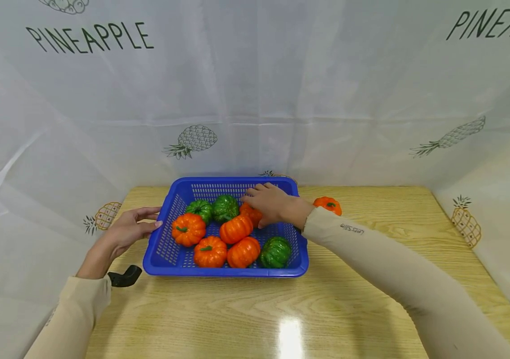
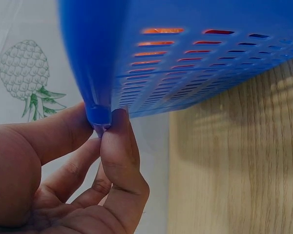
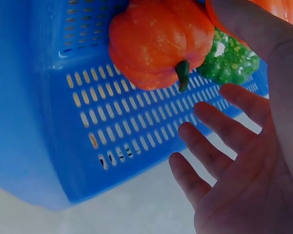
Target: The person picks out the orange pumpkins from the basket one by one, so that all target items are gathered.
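My left hand (image 1: pixel 130 232) pinches the left rim of a blue plastic basket (image 1: pixel 225 272) between thumb and fingers; the left wrist view shows this hold up close. Inside the basket lie several small orange pumpkins (image 1: pixel 210 252) and several green ones (image 1: pixel 275 253). My right hand (image 1: pixel 273 202) reaches in at the back right, over an orange pumpkin (image 1: pixel 251 215) that it partly hides. In the right wrist view its fingers (image 3: pixel 212 131) are spread and nearly straight, beside an orange pumpkin with a dark green stem (image 3: pixel 183 75).
Another orange pumpkin (image 1: pixel 328 205) sits on the wooden table (image 1: pixel 371 239), outside the basket on the right, partly behind the right forearm. A black curved object (image 1: pixel 124 276) is by the left wrist. White sheeting (image 1: pixel 255 89) with pineapple prints hangs behind.
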A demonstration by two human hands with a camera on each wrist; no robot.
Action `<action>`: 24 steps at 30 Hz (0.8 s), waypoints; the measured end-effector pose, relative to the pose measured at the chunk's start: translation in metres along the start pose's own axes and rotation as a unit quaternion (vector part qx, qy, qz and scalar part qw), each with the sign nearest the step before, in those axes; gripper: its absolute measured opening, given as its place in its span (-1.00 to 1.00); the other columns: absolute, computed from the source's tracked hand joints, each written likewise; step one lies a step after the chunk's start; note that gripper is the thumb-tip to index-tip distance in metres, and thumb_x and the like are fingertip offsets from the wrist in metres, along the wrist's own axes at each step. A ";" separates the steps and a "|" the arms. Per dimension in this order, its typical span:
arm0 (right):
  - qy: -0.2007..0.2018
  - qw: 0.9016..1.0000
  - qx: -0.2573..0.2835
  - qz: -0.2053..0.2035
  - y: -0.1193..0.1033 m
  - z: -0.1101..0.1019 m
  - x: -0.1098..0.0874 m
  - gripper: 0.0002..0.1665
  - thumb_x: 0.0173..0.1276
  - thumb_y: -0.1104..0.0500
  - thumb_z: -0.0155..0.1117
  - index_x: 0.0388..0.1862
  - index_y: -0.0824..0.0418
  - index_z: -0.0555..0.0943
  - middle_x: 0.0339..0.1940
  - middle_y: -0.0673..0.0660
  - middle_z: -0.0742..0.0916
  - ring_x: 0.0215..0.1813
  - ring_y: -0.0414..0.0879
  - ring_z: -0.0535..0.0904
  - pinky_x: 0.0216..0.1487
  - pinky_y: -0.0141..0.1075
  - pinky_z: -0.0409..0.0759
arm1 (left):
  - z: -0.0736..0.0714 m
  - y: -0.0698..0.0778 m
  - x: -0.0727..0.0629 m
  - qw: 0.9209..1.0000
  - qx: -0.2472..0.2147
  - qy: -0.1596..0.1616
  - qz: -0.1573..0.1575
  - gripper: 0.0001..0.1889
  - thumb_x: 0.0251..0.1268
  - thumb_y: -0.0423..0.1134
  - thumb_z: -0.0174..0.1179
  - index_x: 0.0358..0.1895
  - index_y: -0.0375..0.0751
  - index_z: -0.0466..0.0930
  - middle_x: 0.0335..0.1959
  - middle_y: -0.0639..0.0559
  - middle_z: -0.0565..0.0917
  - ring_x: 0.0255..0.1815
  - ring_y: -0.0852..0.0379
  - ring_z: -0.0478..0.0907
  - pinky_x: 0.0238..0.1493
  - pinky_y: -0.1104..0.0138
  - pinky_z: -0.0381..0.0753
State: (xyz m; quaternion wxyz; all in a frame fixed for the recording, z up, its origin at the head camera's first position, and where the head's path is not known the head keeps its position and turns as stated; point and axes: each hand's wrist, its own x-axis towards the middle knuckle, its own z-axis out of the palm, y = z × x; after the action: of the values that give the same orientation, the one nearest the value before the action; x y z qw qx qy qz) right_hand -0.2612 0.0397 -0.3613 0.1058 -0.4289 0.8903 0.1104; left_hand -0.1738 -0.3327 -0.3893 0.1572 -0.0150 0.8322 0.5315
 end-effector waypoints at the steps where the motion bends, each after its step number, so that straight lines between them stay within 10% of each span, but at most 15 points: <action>1: -0.003 1.000 -0.004 0.000 0.000 0.000 0.001 0.05 0.35 -0.14 0.57 0.68 0.13 0.31 0.64 0.22 0.40 0.63 0.22 0.27 0.62 0.12 0.24 | 0.000 0.000 0.000 1.000 0.000 0.000 -0.001 -0.30 0.65 -0.31 0.14 0.64 -0.53 0.06 0.41 -0.51 0.34 -0.16 0.23 0.67 -0.04 0.35 0.74; 24: -0.030 0.998 -0.056 0.024 -0.017 0.008 0.023 -0.12 0.33 -0.09 0.59 0.57 0.01 0.47 0.57 0.14 0.50 0.58 0.17 0.37 0.58 0.08 0.35 | 0.000 -0.002 0.001 1.000 -0.004 0.002 0.000 -0.30 0.65 -0.30 0.14 0.64 -0.53 0.07 0.43 -0.53 0.33 -0.17 0.23 0.67 -0.04 0.35 0.74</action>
State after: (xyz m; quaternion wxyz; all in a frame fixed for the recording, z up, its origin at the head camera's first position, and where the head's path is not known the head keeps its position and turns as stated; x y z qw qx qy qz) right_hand -0.2609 0.0149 -0.3767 0.1054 -0.4090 0.8893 0.1756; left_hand -0.1741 -0.3331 -0.3915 0.1554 -0.0170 0.8302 0.5351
